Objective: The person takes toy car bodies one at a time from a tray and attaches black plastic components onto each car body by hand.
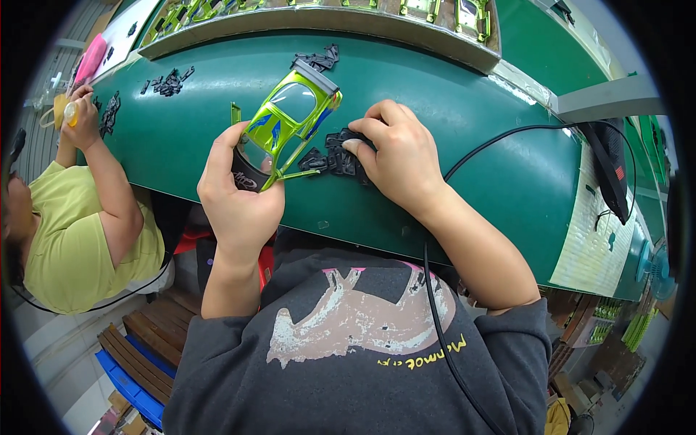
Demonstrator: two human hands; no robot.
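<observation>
A lime-green toy car body (281, 123) with a dark rear spoiler and clear windows is gripped in my left hand (238, 181), its spoiler end pointing up and away. Both of its doors stand swung out to the sides. Just to its right is a pile of small black plastic parts (335, 161) on the table. My right hand (397, 148) reaches into the right side of this pile. Its thumb and index finger pinch at a small black plastic part, mostly hidden by the fingers.
A long cardboard tray (319, 23) of green car bodies spans the back of the green table (464, 225). More black parts (170, 83) lie at the far left. A black cable (493, 139) crosses on the right. A co-worker (90, 210) in light green sits at left.
</observation>
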